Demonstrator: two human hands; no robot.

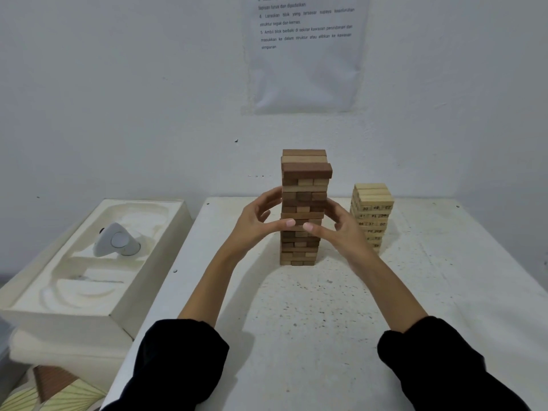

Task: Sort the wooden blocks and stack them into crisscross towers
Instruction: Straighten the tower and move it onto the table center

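Tower point(304, 203) — numbered stack point(372, 215) beside.

The left sleeve point(178, 360) and right sleeve point(439, 369) are black, loose, bunched in soft folds at mid-forearm. The left hand point(256, 222) and right hand point(341, 231) are bare.

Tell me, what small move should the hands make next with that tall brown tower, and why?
Probably a gentle inward squeeze to square it. The left hand and right hand cup the brown tower at mid-height, thumbs on its front, and its layers look uneven, with a dark block near the top jutting right.
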